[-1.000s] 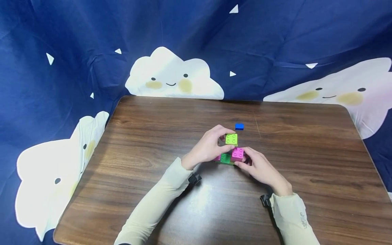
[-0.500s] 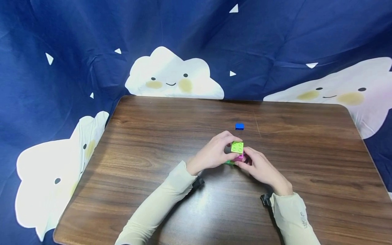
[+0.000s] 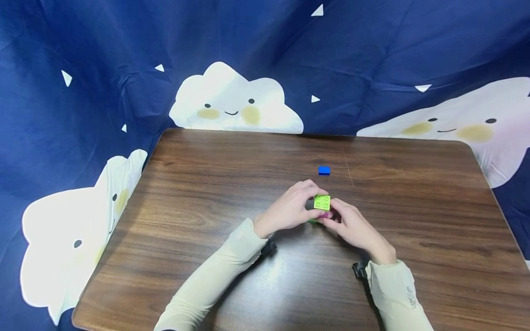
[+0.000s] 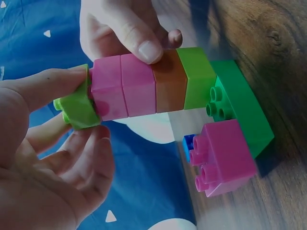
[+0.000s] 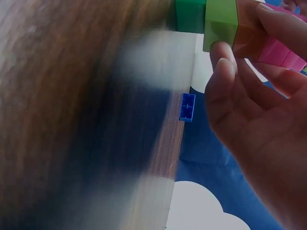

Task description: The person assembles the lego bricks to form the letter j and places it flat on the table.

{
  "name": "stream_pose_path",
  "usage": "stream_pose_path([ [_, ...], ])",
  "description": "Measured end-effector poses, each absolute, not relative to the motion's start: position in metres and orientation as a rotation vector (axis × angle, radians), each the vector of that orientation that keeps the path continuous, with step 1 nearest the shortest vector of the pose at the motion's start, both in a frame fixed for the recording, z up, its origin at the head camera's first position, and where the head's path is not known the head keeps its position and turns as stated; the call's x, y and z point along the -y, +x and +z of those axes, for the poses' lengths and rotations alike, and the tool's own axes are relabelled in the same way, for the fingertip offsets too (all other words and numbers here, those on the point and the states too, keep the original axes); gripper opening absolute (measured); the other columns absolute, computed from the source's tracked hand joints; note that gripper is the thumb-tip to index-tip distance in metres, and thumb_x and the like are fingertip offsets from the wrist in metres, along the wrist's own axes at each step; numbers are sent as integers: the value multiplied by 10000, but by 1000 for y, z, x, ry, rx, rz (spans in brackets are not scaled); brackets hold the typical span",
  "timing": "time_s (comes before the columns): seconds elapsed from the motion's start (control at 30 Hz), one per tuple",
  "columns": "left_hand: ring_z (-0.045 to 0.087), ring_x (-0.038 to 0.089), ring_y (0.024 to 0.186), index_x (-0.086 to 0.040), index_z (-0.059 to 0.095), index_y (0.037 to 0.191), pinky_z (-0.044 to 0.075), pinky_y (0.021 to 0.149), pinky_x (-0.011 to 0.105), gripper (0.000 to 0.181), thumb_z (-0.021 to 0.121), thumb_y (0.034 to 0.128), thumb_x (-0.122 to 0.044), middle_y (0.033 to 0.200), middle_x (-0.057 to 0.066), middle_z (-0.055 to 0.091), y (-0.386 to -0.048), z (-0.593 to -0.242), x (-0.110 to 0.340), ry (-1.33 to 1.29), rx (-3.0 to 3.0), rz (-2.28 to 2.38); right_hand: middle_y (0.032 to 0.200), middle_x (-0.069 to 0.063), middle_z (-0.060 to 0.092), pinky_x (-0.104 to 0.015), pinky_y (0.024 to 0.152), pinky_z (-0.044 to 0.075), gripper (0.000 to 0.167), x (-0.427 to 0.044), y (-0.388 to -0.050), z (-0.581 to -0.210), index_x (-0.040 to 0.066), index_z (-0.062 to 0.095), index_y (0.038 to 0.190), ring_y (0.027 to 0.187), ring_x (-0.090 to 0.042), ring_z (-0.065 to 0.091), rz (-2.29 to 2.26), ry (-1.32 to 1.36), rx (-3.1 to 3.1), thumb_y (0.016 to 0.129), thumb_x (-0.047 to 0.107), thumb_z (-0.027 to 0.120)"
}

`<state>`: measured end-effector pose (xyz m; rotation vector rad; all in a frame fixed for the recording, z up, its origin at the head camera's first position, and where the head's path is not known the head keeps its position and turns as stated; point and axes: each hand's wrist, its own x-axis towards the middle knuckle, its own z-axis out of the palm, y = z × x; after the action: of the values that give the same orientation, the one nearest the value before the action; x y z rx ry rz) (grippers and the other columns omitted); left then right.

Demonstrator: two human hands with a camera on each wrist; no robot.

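Observation:
A tower of toy building blocks rises from a long green block (image 4: 244,110) on the table. From the bottom it has a lime block (image 4: 197,79), an orange block (image 4: 171,81) and two pink blocks (image 4: 139,86). My left hand (image 3: 285,209) pinches another lime block (image 4: 79,108) against the tower's top, slightly tilted; whether it is fully seated I cannot tell. With thumb and fingers my right hand (image 3: 356,230) grips the tower's side, the thumb by the orange block. Another pink block (image 4: 225,153) sits on the green block's other end.
A blue block (image 3: 324,170) lies alone on the wooden table (image 3: 232,170), beyond the hands. Behind the table hangs a dark blue curtain (image 3: 331,46) with white clouds.
My left hand has moved right and toward me, bringing the lime block over the pink tower and down onto it. The right hand has stayed on the tower.

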<state>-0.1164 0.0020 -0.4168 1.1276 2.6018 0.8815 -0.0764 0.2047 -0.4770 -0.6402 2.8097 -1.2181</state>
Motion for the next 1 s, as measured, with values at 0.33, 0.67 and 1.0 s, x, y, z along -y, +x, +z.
stream_pose_path([
  [0.33, 513, 126, 1053, -131, 622, 1269, 405, 940, 227, 409, 676, 896, -289, 1144, -23, 596, -116, -415, -4, 1163, -2628, 820, 818, 15, 559, -207, 592, 405, 105, -205, -76, -478, 136, 592, 914, 684, -63, 475, -1224, -657, -2809, 877, 114, 687],
  [0.67, 498, 120, 995, -165, 639, 1272, 406, 880, 199, 426, 706, 877, -310, 1092, -53, 602, -116, -411, -5, 1159, -2662, 734, 809, 36, 550, -203, 592, 413, 108, -205, -77, -479, 147, 608, 924, 675, -46, 472, -1218, -666, -2822, 871, 115, 697],
  [1.0, 505, 106, 872, -199, 665, 1244, 409, 734, 203, 420, 720, 858, -354, 1000, -83, 603, -116, -409, -6, 1208, -2743, 609, 800, 12, 551, -205, 583, 407, 109, -205, -77, -480, 136, 609, 922, 669, -44, 465, -1233, -685, -2826, 867, 101, 696],
])
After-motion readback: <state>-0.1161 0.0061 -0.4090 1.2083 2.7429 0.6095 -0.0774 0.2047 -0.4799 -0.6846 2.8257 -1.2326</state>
